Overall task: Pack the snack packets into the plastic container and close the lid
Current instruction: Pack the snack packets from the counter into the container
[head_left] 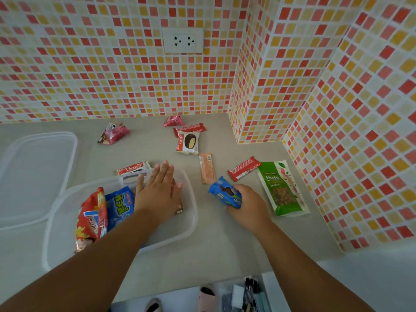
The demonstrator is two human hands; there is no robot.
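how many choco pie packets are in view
2: one choco pie lies on the counter below the socket, the other just behind the container. More may be hidden under the left hand.

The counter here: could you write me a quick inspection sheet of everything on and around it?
Surface: grey counter in a tiled corner.
Job's things: clear plastic container open, holding a red chip bag, a blue bag and a brown packet under the left hand; lid lies beside it; Choco Pie packets, red bars, an orange bar and a green nuts pouch wait loose.
Clutter: nothing seen.
Grippers: left hand flat inside the container; right hand grips a blue packet.
Cables: nothing seen.
Surroundings: wall socket, mosaic tiles.
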